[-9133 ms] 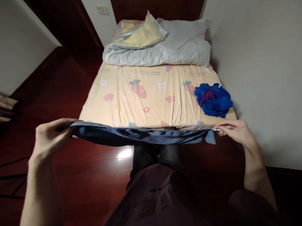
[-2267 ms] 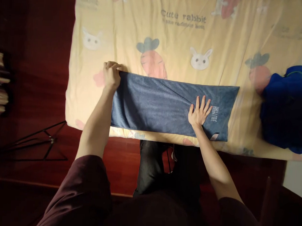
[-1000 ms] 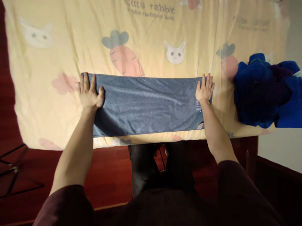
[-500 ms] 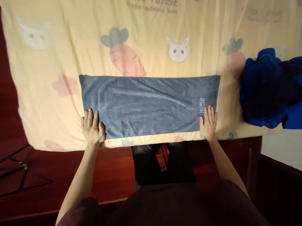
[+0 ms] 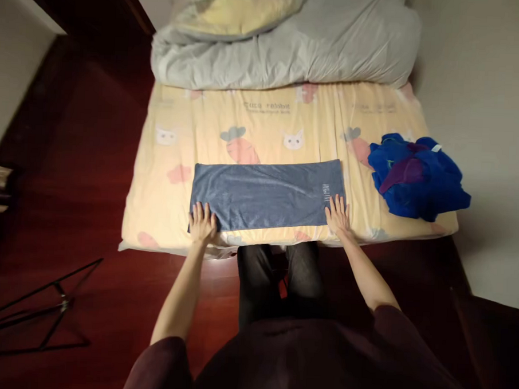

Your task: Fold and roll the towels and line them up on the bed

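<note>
A blue-grey towel (image 5: pixel 263 194) lies spread as a long rectangle across the bed, with pale lettering near its right end. My left hand (image 5: pixel 202 222) rests palm down on the towel's near left corner, fingers stretched out. At the near right corner, my right hand (image 5: pixel 338 216) lies flat just below the lettering, its fingers apart. Neither hand grips the cloth. Beneath the towel is a yellow sheet (image 5: pixel 157 184) printed with carrots and rabbits.
A heap of blue and purple clothing (image 5: pixel 419 178) sits on the bed's right side. Across the far end lies a bunched grey quilt (image 5: pixel 283 55). A black metal stand (image 5: pixel 61 306) is on the dark red floor at lower left. A wall (image 5: pixel 485 141) borders the right side.
My view has lifted and widened, so the quilt and walls now show. Both hands stay flat on the towel's near corners, and the towel keeps its shape.
</note>
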### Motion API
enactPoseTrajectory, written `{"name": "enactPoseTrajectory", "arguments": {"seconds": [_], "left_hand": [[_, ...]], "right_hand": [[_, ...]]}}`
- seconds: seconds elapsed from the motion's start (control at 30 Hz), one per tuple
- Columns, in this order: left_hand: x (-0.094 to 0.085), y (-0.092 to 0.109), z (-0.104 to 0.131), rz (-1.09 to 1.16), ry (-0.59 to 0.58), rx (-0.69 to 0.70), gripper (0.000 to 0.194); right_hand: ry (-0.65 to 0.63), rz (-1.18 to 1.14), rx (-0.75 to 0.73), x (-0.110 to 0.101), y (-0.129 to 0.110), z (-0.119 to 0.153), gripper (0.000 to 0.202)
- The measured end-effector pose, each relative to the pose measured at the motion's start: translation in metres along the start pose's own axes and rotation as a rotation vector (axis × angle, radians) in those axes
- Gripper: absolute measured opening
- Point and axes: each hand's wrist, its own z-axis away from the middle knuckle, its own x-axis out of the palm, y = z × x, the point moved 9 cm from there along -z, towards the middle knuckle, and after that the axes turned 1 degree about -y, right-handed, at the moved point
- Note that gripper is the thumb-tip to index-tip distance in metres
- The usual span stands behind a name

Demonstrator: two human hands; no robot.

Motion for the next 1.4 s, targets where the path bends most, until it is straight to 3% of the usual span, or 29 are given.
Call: {"name": "enactPoseTrajectory", "arguments": {"seconds": [0.07, 0.13, 0.2, 0.27, 0.37, 0.47, 0.57, 0.67, 0.8, 0.9, 1.03, 1.17, 1.27, 1.4], "left_hand": [[0.020, 0.028, 0.043, 0.009, -0.050, 0.024, 0.079], [0.048, 0.047, 0.103, 0.036, -0.093, -0.005, 0.074], [0.083, 0.046, 0.170, 0.108, -0.204, -0.167, 0.069], [0.119, 0.026, 0.242, 0.243, -0.400, -0.431, 0.064], [0.130, 0.001, 0.314, 0.279, -0.510, -0.539, 0.058], [0.120, -0.015, 0.338, 0.301, -0.521, -0.486, 0.046], [0.111, -0.012, 0.330, 0.370, -0.474, -0.416, 0.039], [0.103, -0.001, 0.302, 0.422, -0.327, -0.423, 0.040], [0.095, 0.025, 0.258, 0.566, -0.108, -0.459, 0.034], [0.098, 0.058, 0.222, 0.820, -0.012, -0.451, 0.024], [0.135, 0.115, 0.181, 1.406, -0.096, -0.620, 0.026], [0.162, 0.165, 0.149, 1.676, -0.202, -0.711, 0.032], [0.172, 0.178, 0.133, 1.807, -0.204, -0.756, 0.023], [0.183, 0.176, 0.125, 1.875, -0.141, -0.899, 0.009]], "right_hand": [[0.022, -0.016, -0.037, 0.003, -0.010, 0.026, 0.061], [0.045, -0.047, -0.096, 0.016, -0.018, 0.063, 0.060], [0.069, -0.096, -0.120, 0.035, -0.019, 0.104, 0.058], [0.096, -0.149, -0.128, 0.054, -0.015, 0.140, 0.058], [0.097, -0.205, -0.180, 0.071, -0.008, 0.172, 0.054], [0.094, -0.233, -0.234, 0.065, -0.003, 0.171, 0.043], [0.136, -0.301, -0.246, 0.038, -0.004, 0.146, 0.038], [0.145, -0.389, -0.313, 0.005, -0.026, 0.111, 0.040], [0.116, -0.394, -0.422, -0.034, -0.083, 0.054, 0.038], [0.042, -0.344, -0.505, -0.049, -0.140, 0.007, 0.039], [-0.107, -0.233, -0.491, -0.045, -0.204, -0.060, 0.042], [-0.210, -0.147, -0.374, -0.030, -0.232, -0.117, 0.047], [-0.248, -0.127, -0.344, -0.017, -0.239, -0.146, 0.049], [-0.272, -0.109, -0.338, 0.000, -0.243, -0.173, 0.049]]}}
